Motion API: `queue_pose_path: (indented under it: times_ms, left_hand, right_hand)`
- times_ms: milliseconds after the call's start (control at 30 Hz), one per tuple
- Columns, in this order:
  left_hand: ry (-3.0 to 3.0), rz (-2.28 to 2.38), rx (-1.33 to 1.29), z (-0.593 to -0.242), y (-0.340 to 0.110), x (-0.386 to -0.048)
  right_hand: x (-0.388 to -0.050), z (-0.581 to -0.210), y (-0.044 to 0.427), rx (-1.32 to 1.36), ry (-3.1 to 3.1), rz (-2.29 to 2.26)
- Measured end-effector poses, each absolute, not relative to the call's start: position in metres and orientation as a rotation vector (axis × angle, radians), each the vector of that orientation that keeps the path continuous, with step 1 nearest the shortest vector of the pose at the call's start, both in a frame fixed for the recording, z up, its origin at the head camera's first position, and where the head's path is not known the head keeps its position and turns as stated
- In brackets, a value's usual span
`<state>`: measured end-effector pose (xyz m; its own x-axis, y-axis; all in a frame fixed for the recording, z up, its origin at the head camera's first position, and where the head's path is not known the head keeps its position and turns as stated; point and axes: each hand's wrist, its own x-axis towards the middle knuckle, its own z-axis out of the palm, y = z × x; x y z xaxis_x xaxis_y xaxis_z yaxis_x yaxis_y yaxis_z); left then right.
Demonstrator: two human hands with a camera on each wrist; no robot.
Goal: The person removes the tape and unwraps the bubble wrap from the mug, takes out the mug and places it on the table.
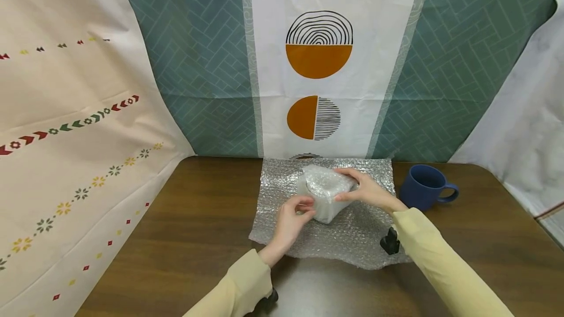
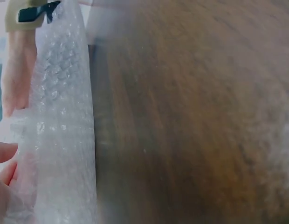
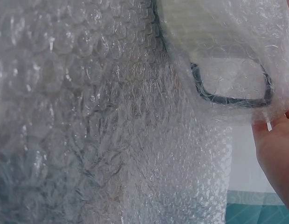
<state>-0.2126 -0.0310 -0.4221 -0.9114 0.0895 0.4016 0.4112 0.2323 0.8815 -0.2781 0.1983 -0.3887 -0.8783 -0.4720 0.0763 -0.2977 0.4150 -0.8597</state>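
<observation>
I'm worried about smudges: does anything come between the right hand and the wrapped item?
Yes, bubble wrap covers the dark-edged item, so the right hand grips it through that layer. Nothing else visible lies between them.

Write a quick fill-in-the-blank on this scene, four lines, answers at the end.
1. The upright mug is coloured ____.
2. The hand nearer the mug is the person's ____ one.
3. The clear sheet spread beneath the bundle is bubble ____.
4. The brown tabletop shows a ____ grain.

Missing words: blue; right; wrap; wood.
</observation>
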Motion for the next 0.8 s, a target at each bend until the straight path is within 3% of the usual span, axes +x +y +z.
queue_pose_path:
  times_ms: [500, 800]
  left_hand:
    - [-2.272, -1.577, -0.326, -0.415, -0.023, -0.218]
    - [-2.132, -1.794, -0.255, -0.415, -0.014, -0.211]
  right_hand:
    - [-0.278, -0.392, 0.198, -0.680, 2.494, -1.446]
    - [-0.275, -0.387, 0.197, -0.650, 2.482, -1.465]
